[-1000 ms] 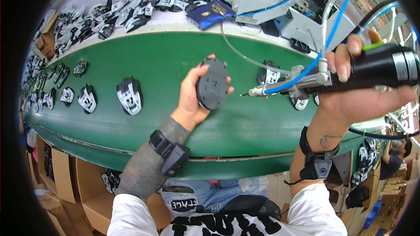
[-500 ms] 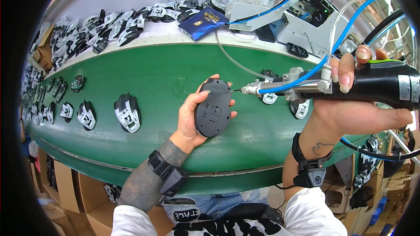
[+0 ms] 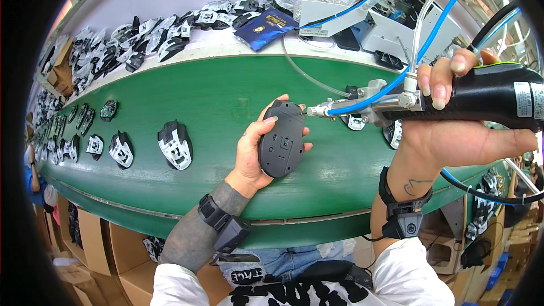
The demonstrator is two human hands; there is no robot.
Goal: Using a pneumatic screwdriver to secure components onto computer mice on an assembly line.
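Left hand (image 3: 252, 156) grips the mouse (image 3: 281, 144) underside-up over the green belt (image 3: 215, 107). Right hand (image 3: 453, 136) clasps the screwdriver (image 3: 430, 99), tip seemingly at the mouse's top edge: screw-driving; next needs steady alignment.

A factory assembly line: a long green conveyor belt (image 3: 226, 102) carries rows of computer mouse shells (image 3: 174, 145), with more parts heaped behind (image 3: 141, 34) and cardboard boxes (image 3: 96, 238) beneath.

mouse shell (image 3: 281, 146) turned lengthwise, screwdriver (image 3: 453, 99) tip now at its top edge
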